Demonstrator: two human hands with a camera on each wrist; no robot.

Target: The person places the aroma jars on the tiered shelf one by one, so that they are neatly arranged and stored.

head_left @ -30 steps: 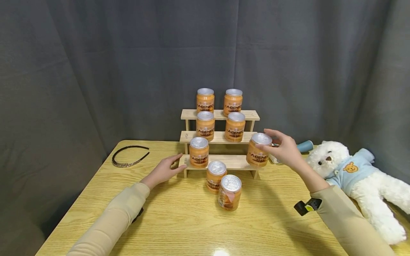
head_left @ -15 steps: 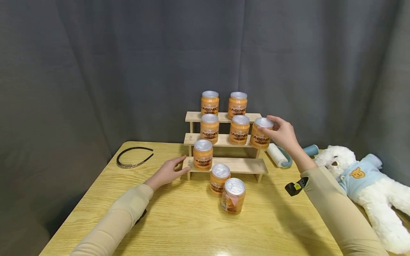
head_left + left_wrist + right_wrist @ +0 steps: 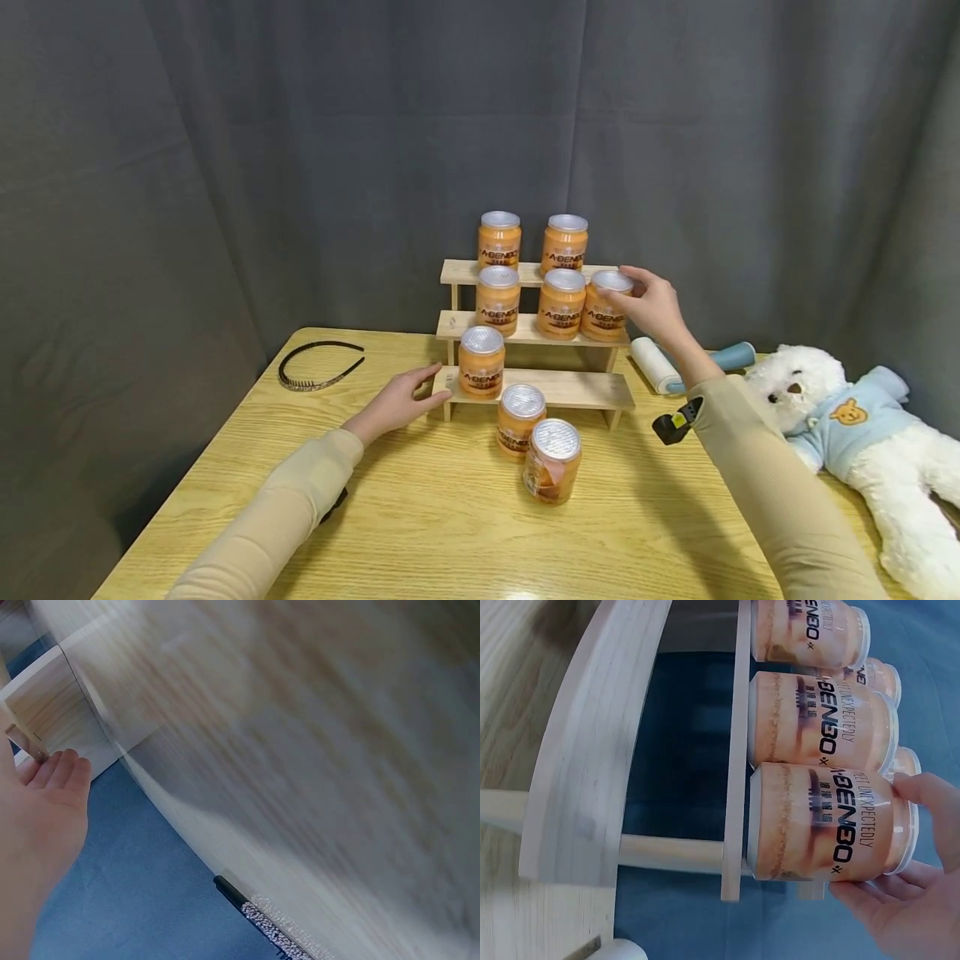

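Observation:
My right hand (image 3: 654,307) holds an orange jar with a silver lid (image 3: 829,825), thumb and fingers around its lid end. That jar stands upright at the right end of the middle shelf of a three-step wooden rack (image 3: 540,387), close beside another jar (image 3: 561,308). A third jar (image 3: 497,304) is further left on this shelf. My left hand (image 3: 397,404) grips the left end of the lowest shelf, its thumb in front and fingers behind; in the left wrist view the fingers (image 3: 64,772) touch the wood and the thumb is hidden.
Two jars stand on the top shelf and one jar (image 3: 482,365) on the lowest. In front of the rack, two more jars (image 3: 521,421) stand on the table (image 3: 420,517). A black headband (image 3: 300,383) lies left; a white-and-blue roller (image 3: 656,367) and white teddy bear (image 3: 877,433) lie right.
My right hand has lifted the jar from beside the lowest shelf up and back, then left onto the middle shelf next to another jar. The left hand stays at the rack's end.

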